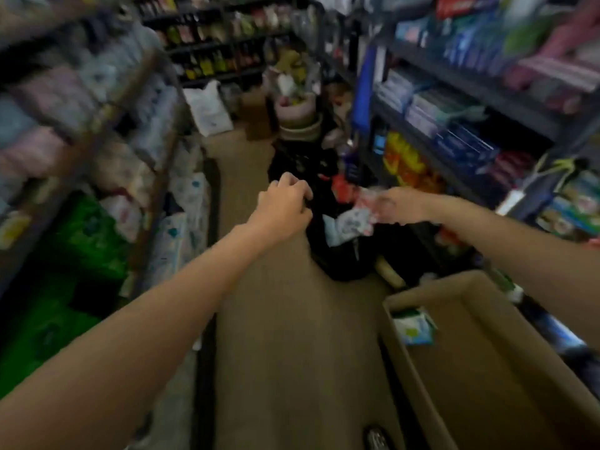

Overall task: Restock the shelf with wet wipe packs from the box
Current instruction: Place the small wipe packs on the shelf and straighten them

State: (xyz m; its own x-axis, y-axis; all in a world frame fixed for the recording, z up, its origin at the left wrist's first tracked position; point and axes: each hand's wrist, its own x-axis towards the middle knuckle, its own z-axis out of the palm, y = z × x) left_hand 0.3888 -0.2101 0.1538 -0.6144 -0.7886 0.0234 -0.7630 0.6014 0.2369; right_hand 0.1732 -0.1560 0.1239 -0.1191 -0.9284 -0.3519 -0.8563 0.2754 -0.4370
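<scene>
The whole view is motion-blurred. My right hand (397, 204) reaches forward toward the lower right shelf (454, 186) and grips a white and red wet wipe pack (367, 198). My left hand (285, 206) is stretched out over the aisle with its fingers curled, and nothing shows in it. The open cardboard box (487, 368) stands at the lower right on the floor. One green and white wipe pack (414, 326) lies in its far left corner.
Stocked shelves line both sides of the narrow aisle, with green packs (74, 254) low on the left. A black bag (344, 251) with pale packs in it sits on the floor ahead of the box. More goods and a white bag (207, 108) crowd the far end.
</scene>
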